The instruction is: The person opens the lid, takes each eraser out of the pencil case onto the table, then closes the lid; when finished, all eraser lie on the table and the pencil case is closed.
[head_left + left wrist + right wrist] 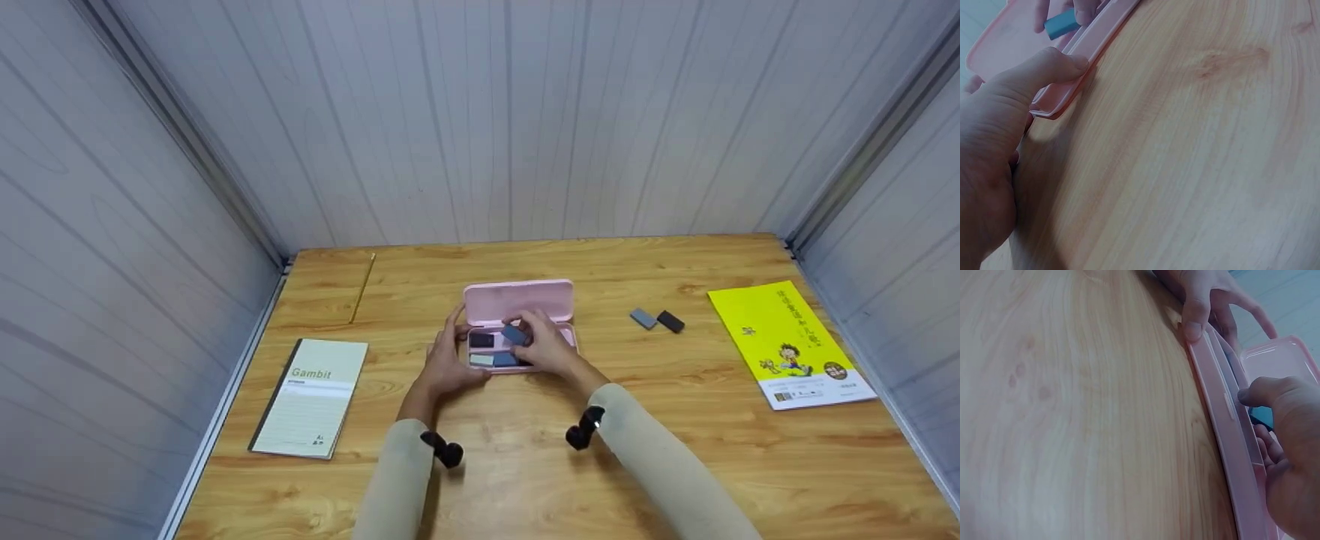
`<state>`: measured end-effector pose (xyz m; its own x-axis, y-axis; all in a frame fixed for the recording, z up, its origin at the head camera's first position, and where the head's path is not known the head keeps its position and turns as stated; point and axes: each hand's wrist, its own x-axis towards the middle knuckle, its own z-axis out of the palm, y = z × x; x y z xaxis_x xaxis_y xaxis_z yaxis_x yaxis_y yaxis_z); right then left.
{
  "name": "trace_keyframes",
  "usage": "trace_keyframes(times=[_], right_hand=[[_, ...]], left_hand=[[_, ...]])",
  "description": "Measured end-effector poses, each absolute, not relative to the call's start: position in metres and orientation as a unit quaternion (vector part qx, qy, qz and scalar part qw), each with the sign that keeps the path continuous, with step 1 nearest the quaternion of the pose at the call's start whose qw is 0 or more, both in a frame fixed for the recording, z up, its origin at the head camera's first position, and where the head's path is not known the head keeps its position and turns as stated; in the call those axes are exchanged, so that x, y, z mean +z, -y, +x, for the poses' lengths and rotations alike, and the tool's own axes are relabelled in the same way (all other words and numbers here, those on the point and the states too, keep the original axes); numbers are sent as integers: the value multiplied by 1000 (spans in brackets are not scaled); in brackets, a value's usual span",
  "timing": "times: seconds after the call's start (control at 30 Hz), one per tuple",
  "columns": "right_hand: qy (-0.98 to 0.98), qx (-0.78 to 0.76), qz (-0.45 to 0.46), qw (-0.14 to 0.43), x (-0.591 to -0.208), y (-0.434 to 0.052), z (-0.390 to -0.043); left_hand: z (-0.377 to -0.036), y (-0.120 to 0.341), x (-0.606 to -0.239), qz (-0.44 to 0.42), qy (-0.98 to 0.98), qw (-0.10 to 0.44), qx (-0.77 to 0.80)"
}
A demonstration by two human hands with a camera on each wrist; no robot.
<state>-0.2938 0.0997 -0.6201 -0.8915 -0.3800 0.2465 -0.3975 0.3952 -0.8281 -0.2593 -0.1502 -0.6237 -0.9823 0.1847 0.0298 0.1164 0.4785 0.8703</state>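
An open pink case [517, 301] lies mid-table with its lid raised at the back. Its tray holds a dark eraser [481, 340], a pale one [481, 360] and a blue one [504, 360]. My left hand [452, 343] grips the case's left end, thumb [1058, 63] on the front rim [1103, 31]. My right hand [531, 331] pinches a blue eraser [514, 334] just over the tray; the left wrist view shows this eraser [1062, 23] between the fingertips. In the right wrist view the case [1223, 417] runs between the left hand [1199, 304] and the right hand [1292, 439].
A grey eraser [643, 318] and a black eraser [670, 321] lie on the wooden table right of the case. A yellow booklet [787, 341] sits at the far right, a Gambit notebook [311, 396] at the left, a pencil [363, 287] behind it. Walls enclose three sides.
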Motion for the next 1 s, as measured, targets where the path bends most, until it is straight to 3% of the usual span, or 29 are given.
trace_keyframes(times=[0.1, 0.63, 0.87, 1.0], right_hand=[[827, 507, 240, 31, -630, -101, -300], [833, 515, 201, -16, -601, -101, -287], [829, 514, 219, 34, -616, -110, -294], [829, 510, 225, 35, -617, -114, -295]], left_hand=[[-259, 150, -624, 84, -862, 34, 499], [-259, 149, -626, 83, -860, 30, 503], [-260, 150, -625, 81, -860, 31, 502], [-260, 149, -624, 76, -861, 40, 501]])
